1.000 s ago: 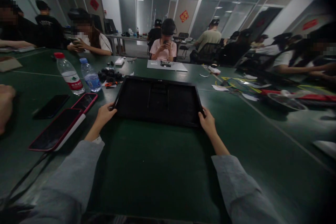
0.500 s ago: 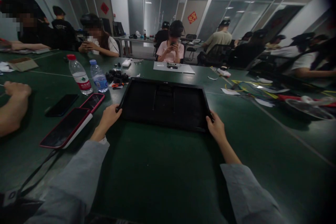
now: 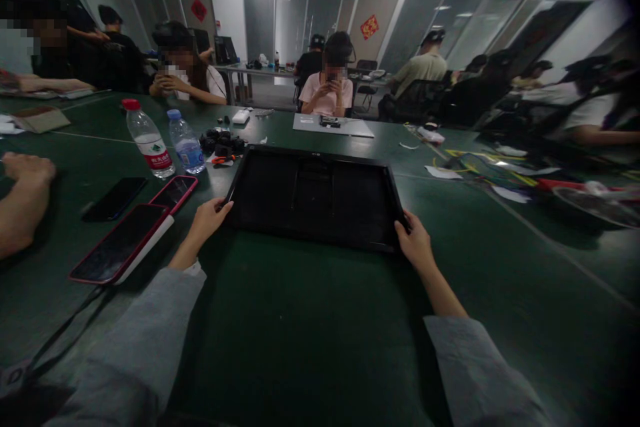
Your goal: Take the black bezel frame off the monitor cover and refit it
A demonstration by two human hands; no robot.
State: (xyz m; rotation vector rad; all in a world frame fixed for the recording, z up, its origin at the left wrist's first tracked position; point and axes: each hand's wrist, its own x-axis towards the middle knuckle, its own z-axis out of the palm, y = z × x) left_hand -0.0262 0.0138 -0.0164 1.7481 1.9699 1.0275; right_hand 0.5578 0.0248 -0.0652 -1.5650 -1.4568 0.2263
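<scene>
A flat black monitor housing (image 3: 270,190), shaped like a shallow tray with a raised rim, lies on the green table in front of me. A small rectangular outline marks its middle. My left hand (image 3: 206,221) is closed on its left edge near the front corner, thumb on top. Gripping the right edge close to the front corner is my right hand (image 3: 416,240), its fingers partly hidden behind the rim.
Left of the housing are phones (image 3: 120,243), a red-capped bottle (image 3: 149,141), a blue-capped bottle (image 3: 186,143) and orange-handled pliers (image 3: 223,160). Another person's hand (image 3: 30,170) rests at far left. Cables (image 3: 480,163) and a red-handled round object (image 3: 595,203) lie right.
The view has shifted slightly. Both hands keep their hold on the housing, which stays in nearly the same place on the table.
</scene>
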